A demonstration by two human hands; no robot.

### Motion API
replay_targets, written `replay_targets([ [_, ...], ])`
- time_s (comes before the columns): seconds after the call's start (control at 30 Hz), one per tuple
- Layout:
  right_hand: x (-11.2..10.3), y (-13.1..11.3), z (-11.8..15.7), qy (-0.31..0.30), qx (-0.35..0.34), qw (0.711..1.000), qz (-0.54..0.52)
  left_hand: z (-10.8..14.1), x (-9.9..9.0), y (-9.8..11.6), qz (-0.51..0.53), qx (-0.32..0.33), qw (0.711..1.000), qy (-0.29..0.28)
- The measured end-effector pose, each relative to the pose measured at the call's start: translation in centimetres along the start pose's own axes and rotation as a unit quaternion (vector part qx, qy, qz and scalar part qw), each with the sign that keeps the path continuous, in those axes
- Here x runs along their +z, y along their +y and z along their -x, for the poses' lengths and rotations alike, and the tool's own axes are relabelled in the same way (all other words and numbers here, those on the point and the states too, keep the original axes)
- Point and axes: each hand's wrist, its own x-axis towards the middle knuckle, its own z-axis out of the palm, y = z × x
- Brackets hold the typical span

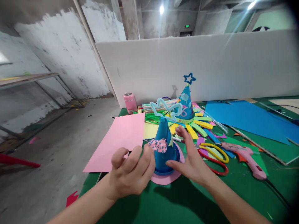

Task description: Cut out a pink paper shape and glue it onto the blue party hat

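Note:
A blue paper cone hat point(164, 161) stands upright on a pink round brim point(164, 179), with a pink cloud-shaped cutout point(159, 145) on its front and a light-blue pipe-cleaner shape point(166, 109) at its tip. Close to the cone's left side is my left hand point(135, 169), its fingers curled; whatever they hold, if anything, is hidden. My right hand point(192, 158) is at the cone's right side, fingers spread, with the thumb by the cone's lower front. Behind stands a second blue cone hat point(185, 104) with a dark-blue star point(189, 78) on top and yellow and green strips around its base.
Pink paper point(119, 140) overhangs the green table's left edge. Right of the hats are red-and-yellow-handled scissors point(216, 158), a pink glue gun point(247, 157) with its cord, and blue sheets point(243, 119). A pink can point(130, 102) and pipe cleaners point(154, 117) lie behind, before a white board point(198, 65).

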Motion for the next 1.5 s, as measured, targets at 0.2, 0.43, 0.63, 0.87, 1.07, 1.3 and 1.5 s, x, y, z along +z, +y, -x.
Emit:
replay_targets([
  [0.2,1.6,0.3,-0.9,0.017,-0.009,1.0,-0.006,0.5,0.3,-0.1,-0.001,0.021,1.0,0.014],
  [0.43,2.4,0.7,-1.3,0.018,-0.004,1.0,0.005,1.2,0.4,-0.1,0.009,0.033,0.999,-0.011],
  [0.63,1.7,0.8,-0.7,0.019,0.0,1.0,0.015,1.0,0.0,0.0,0.031,0.011,0.999,-0.005],
  [0.87,-0.4,0.2,1.7,0.108,0.006,0.994,-0.014,1.6,-1.8,-0.5,0.086,-0.052,0.995,-0.008],
  [1.07,-1.6,-1.3,3.1,0.138,-0.05,0.983,-0.111,0.7,-2.2,1.0,0.333,-0.294,0.896,-0.01],
  [1.3,-2.2,-3.4,2.8,0.075,0.01,0.976,-0.204,1.0,-1.0,4.1,0.743,-0.615,0.262,0.015],
  [1.5,-1.3,-5.4,1.7,-0.011,0.074,0.951,-0.298,0.3,-0.4,7.1,0.833,-0.538,0.004,0.126],
])
